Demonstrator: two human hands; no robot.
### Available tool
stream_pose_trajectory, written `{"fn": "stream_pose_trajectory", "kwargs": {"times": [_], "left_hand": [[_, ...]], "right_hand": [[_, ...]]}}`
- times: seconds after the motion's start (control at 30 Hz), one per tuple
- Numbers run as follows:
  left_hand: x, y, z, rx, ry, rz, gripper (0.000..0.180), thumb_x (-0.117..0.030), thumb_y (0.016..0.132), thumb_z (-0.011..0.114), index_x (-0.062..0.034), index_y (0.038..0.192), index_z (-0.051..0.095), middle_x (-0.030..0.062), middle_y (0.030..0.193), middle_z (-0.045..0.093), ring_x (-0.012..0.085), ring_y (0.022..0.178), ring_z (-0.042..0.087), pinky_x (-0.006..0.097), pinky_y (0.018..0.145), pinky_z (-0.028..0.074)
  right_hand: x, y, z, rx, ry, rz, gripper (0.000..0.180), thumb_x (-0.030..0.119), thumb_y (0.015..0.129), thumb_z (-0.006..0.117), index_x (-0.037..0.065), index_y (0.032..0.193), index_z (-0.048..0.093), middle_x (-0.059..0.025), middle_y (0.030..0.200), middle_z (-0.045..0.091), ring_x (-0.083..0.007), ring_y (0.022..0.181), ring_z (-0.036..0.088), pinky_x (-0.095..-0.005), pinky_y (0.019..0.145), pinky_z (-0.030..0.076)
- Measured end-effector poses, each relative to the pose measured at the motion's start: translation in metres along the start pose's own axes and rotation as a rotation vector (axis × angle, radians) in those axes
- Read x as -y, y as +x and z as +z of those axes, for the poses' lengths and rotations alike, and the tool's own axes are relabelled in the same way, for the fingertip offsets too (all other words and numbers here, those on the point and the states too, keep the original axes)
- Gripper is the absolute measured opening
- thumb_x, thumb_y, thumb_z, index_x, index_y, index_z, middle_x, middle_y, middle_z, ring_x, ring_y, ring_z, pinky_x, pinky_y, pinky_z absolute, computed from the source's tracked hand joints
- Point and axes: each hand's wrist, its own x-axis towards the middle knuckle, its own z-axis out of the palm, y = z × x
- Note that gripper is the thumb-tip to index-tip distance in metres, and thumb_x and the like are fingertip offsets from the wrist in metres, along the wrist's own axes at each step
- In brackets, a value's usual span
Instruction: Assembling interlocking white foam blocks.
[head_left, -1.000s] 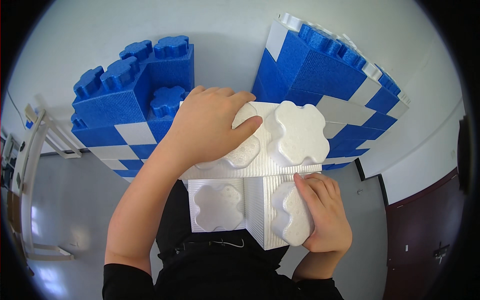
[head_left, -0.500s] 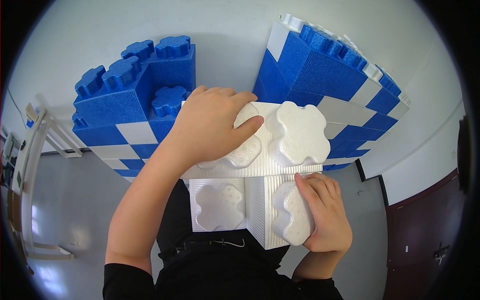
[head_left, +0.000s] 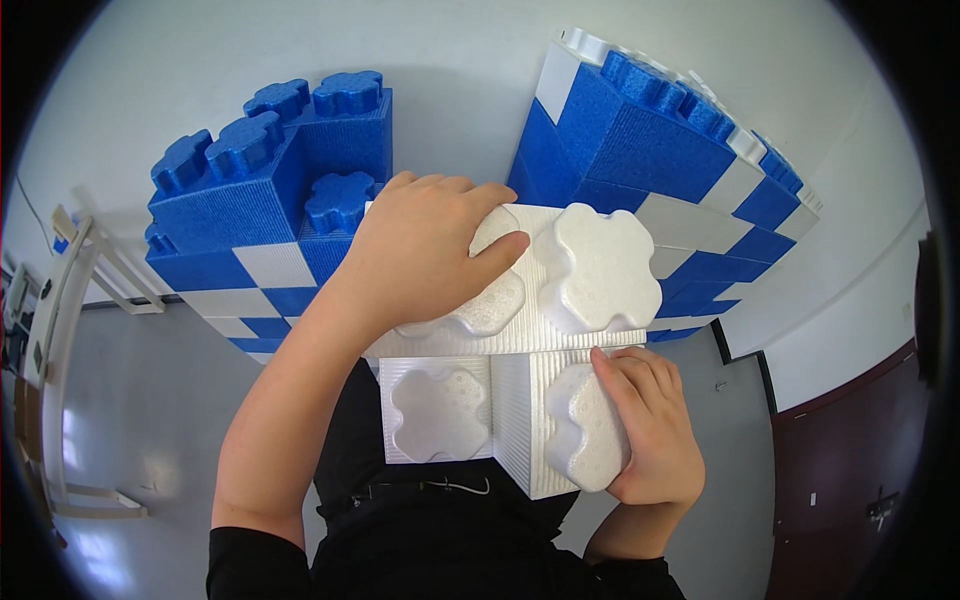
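A plain, pale off-white wall rises behind a smooth grey floor, edged by a narrow black skirting board. At right is a dark reddish-brown door with a dark metal handle; at left, a white-framed bench. Bright white reflections gleam on the floor beside it.

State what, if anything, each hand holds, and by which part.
Left hand: across left stud of upper white block, hold unclear. Right hand: lower-right white block, by its stud.

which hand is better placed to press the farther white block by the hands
Left, likely: the left hand lies across the farther white block, while the right hand is at a nearer white stud.
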Motion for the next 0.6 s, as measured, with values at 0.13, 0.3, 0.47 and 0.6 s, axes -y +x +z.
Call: {"fn": "stream_pose_trajectory", "kwargs": {"times": [0.13,0.3,0.47,0.6], "left_hand": [[-0.0003,-0.0002,0.0,-0.001,0.002,0.003,0.044,-0.038,0.098,0.066,-0.0049,0.125,0.075,0.0174,0.114,0.078,0.0354,0.105,0.073,0.045,0.098,0.049],[-0.0012,-0.0006,-0.0009,0.002,-0.002,-0.006,0.044,-0.038,0.098,0.066,-0.0049,0.125,0.075,0.0169,0.114,0.078,0.035,0.104,0.073,0.044,0.098,0.049],[0.0001,-0.001,0.0006,-0.02,0.005,0.007,0.043,-0.038,0.098,0.066,-0.005,0.124,0.075,0.0169,0.113,0.078,0.0349,0.104,0.073,0.044,0.098,0.049],[-0.0007,-0.0004,0.0001,-0.006,0.0,0.001,0.043,-0.038,0.098,0.066,-0.0048,0.124,0.075,0.0169,0.112,0.078,0.0347,0.103,0.073,0.044,0.097,0.049]], "right_hand": [[-0.0005,-0.0003,0.0006,-0.003,0.001,-0.007,0.097,0.014,0.053,0.082,-0.005,0.145,0.058,-0.0195,0.126,0.064,-0.0413,0.124,0.058,-0.0521,0.11,0.039],[-0.0013,-0.0006,0.0007,0.0,-0.001,-0.007,0.098,0.014,0.053,0.083,-0.005,0.145,0.058,-0.0194,0.126,0.064,-0.0412,0.124,0.058,-0.0521,0.11,0.039],[-0.0004,-0.0009,0.0005,0.003,-0.002,-0.002,0.098,0.014,0.053,0.083,-0.005,0.146,0.058,-0.0193,0.127,0.064,-0.0412,0.124,0.058,-0.0522,0.109,0.039],[-0.001,-0.0009,0.0009,-0.001,0.004,-0.007,0.098,0.014,0.053,0.083,-0.005,0.146,0.058,-0.0194,0.127,0.064,-0.0413,0.124,0.058,-0.0521,0.109,0.039]]}}
